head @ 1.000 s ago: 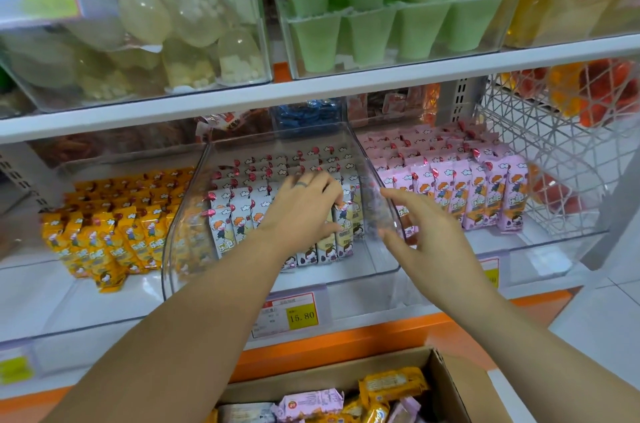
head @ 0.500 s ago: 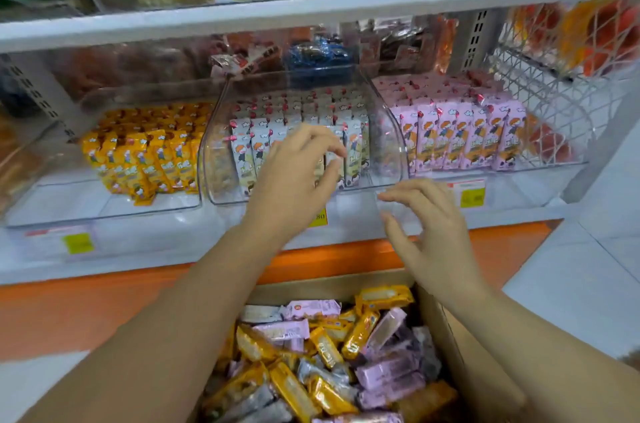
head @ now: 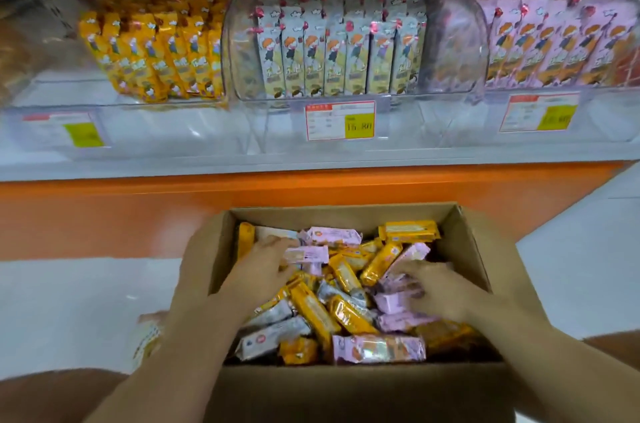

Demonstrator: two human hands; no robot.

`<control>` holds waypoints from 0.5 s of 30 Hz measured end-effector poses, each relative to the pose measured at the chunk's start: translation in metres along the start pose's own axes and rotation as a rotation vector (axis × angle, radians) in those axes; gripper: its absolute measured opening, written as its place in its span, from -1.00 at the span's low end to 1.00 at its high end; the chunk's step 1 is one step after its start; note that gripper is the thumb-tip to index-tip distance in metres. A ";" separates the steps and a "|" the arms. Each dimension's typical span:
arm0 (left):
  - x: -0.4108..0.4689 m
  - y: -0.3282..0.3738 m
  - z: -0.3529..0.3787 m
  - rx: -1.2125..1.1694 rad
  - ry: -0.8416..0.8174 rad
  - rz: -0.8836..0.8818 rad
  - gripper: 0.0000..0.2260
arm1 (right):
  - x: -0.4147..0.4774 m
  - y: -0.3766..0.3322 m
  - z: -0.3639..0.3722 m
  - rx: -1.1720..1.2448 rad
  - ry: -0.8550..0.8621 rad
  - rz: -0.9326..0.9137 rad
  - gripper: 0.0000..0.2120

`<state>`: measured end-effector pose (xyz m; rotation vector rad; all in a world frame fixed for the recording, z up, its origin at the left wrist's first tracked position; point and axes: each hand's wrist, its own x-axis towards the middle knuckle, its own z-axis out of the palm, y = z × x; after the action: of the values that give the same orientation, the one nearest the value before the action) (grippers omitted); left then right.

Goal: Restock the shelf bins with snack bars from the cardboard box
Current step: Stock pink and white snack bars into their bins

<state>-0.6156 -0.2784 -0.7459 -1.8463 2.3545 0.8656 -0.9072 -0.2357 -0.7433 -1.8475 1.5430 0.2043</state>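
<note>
An open cardboard box (head: pixel 349 391) stands on the floor below the shelf, full of loose yellow, pink and white snack bars (head: pixel 346 315). My left hand (head: pixel 258 272) reaches into its left side, fingers stretched onto a pink bar and a white bar. Over on the box's right side, my right hand (head: pixel 438 291) lies with fingers spread over pink bars; motion blur hides any grip. Above, three clear shelf bins hold upright bars: yellow ones (head: pixel 156 51) on the left, white ones (head: pixel 341 55) in the middle, pink ones (head: pixel 554 48) on the right.
Price tags (head: pixel 341 120) hang on the bin fronts. An orange base panel (head: pixel 138 207) runs under the shelf, right behind the box. White floor (head: pixel 69 301) lies on both sides. A small packet (head: pixel 149 332) lies left of the box.
Both hands have dropped from the middle bin on the shelf down into the cardboard box. The view has tilted down, and the upper shelf is out of sight.
</note>
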 end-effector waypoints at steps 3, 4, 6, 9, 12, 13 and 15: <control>0.001 -0.008 0.013 0.062 -0.024 -0.050 -0.66 | 0.012 0.000 0.004 -0.074 -0.084 -0.010 -0.49; 0.003 -0.007 0.014 0.082 -0.023 -0.060 -0.64 | 0.015 0.001 0.003 -0.071 -0.085 -0.005 -0.50; 0.006 -0.003 0.013 0.125 -0.038 -0.074 -0.62 | 0.019 0.003 0.003 -0.062 -0.084 0.007 -0.54; 0.008 0.000 0.013 0.169 -0.067 -0.075 -0.60 | 0.019 0.001 0.002 -0.097 -0.079 -0.004 -0.61; 0.009 0.001 0.010 0.177 -0.113 -0.048 -0.64 | 0.017 -0.003 0.001 -0.132 -0.089 -0.016 -0.69; 0.009 0.002 0.008 0.144 -0.136 -0.028 -0.69 | 0.015 -0.004 0.000 -0.130 -0.109 -0.019 -0.69; 0.008 0.005 0.006 0.030 -0.196 0.018 -0.76 | 0.011 -0.007 -0.002 -0.131 -0.173 -0.027 -0.60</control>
<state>-0.6243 -0.2822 -0.7518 -1.6483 2.2562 0.9593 -0.8985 -0.2454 -0.7444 -1.8963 1.4135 0.4509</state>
